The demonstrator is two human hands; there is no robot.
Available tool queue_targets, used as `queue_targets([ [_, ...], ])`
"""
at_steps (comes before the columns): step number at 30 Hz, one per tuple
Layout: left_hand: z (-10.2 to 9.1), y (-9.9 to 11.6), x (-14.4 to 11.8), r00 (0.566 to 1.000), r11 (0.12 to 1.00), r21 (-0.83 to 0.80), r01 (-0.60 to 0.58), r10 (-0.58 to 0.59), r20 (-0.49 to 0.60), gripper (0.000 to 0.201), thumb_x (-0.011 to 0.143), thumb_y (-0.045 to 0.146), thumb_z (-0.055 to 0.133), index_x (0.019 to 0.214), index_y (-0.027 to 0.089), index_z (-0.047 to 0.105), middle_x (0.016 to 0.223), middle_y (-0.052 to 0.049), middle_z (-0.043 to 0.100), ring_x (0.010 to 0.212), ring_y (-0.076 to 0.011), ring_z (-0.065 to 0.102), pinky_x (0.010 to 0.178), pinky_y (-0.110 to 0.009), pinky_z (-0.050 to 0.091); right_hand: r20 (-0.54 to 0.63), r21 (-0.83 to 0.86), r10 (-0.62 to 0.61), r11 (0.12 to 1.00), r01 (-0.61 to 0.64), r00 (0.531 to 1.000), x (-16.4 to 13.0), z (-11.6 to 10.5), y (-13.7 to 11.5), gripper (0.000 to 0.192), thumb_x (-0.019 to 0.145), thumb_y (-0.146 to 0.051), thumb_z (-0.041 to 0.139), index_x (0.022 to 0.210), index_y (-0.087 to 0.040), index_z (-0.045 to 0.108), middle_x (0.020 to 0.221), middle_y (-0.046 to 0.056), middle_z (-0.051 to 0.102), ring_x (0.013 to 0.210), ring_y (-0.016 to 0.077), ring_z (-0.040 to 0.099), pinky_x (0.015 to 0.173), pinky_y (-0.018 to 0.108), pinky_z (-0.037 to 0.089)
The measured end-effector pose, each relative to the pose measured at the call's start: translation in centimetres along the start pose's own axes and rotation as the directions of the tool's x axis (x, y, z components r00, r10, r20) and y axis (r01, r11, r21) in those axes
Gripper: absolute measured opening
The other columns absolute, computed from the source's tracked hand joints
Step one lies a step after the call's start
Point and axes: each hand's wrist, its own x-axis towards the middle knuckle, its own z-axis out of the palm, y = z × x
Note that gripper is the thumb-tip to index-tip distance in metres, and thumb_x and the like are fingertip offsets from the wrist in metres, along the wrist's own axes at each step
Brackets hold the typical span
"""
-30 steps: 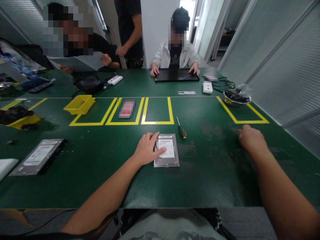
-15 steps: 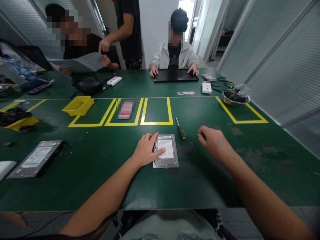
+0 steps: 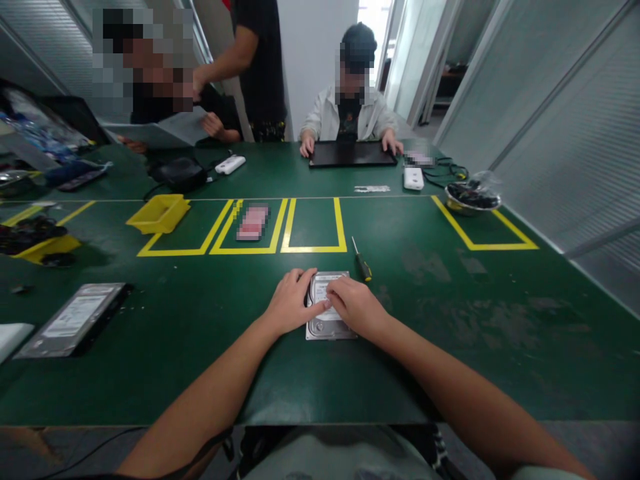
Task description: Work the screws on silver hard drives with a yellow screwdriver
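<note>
Right hand (image 3: pixel 356 307) swung in from right of table (image 3: pixel 450 360), landed flat on drive (image 3: pixel 327 327) at centre near edge. Left hand (image 3: pixel 293 300) stayed put, fingers spread on drive's left side. Neither gripped. Screwdriver (image 3: pixel 361 259) untouched just beyond.

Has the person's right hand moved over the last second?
Yes. The right hand has swept left across the green table, past the screwdriver, and now rests on the hard drive beside the left hand.
</note>
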Motion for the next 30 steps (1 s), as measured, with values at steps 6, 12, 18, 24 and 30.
queue_targets([
  [6, -0.1, 0.0, 0.2, 1.0, 0.999, -0.029, 0.016, -0.016, 0.015, 0.078, 0.081, 0.064, 0.06, 0.142, 0.019, 0.042, 0.121, -0.013, 0.05, 0.113, -0.0324, 0.051, 0.098, -0.048, 0.045, -0.105, 0.103, -0.022, 0.994, 0.033, 0.994, -0.9, 0.8, 0.8, 0.01, 0.091, -0.015, 0.05, 0.088, -0.02, 0.057, 0.084, 0.006, 0.062, 0.081, 0.0189, 0.059, 0.076, 0.03, 0.047],
  [12, -0.3, 0.2, 0.3, 1.0, 0.999, -0.034, 0.02, -0.02, 0.017, 0.076, 0.081, 0.063, 0.06, 0.142, 0.019, 0.043, 0.119, -0.013, 0.051, 0.112, -0.0322, 0.052, 0.097, -0.048, 0.045, -0.122, 0.118, -0.061, 0.99, 0.076, 0.991, -1.1, 1.0, 1.0, 0.01, 0.092, -0.017, 0.049, 0.088, -0.02, 0.058, 0.084, 0.006, 0.062, 0.08, 0.019, 0.058, 0.076, 0.031, 0.047],
  [18, -0.3, 0.1, 0.3, 1.0, 0.999, -0.047, 0.019, -0.019, 0.011, 0.077, 0.081, 0.065, 0.059, 0.141, 0.019, 0.044, 0.119, -0.013, 0.051, 0.112, -0.0324, 0.052, 0.098, -0.048, 0.045, -0.126, 0.12, -0.093, 0.987, 0.108, 0.988, -1.1, 1.1, 1.3, 0.012, 0.093, -0.018, 0.047, 0.091, -0.021, 0.058, 0.085, 0.006, 0.063, 0.081, 0.0192, 0.058, 0.077, 0.032, 0.048],
  [24, -0.1, 0.0, 0.3, 1.0, 0.999, -0.047, 0.019, -0.019, 0.006, 0.077, 0.081, 0.066, 0.059, 0.141, 0.019, 0.044, 0.119, -0.013, 0.051, 0.111, -0.0319, 0.052, 0.098, -0.048, 0.045, -0.139, 0.121, -0.112, 0.984, 0.129, 0.984, -1.1, 1.0, 1.3, 0.011, 0.092, -0.016, 0.048, 0.091, -0.019, 0.059, 0.085, 0.007, 0.063, 0.08, 0.019, 0.058, 0.077, 0.031, 0.048],
  [30, -0.1, 0.0, 0.3, 1.0, 0.999, -0.039, 0.024, -0.024, 0.01, 0.079, 0.082, 0.068, 0.057, 0.141, 0.017, 0.045, 0.117, -0.013, 0.052, 0.11, -0.0315, 0.053, 0.097, -0.047, 0.046, -0.155, 0.114, -0.127, 0.983, 0.146, 0.98, -1.1, 1.3, 1.4, 0.011, 0.092, -0.015, 0.05, 0.089, -0.018, 0.06, 0.083, 0.007, 0.063, 0.079, 0.0191, 0.058, 0.076, 0.032, 0.048],
])
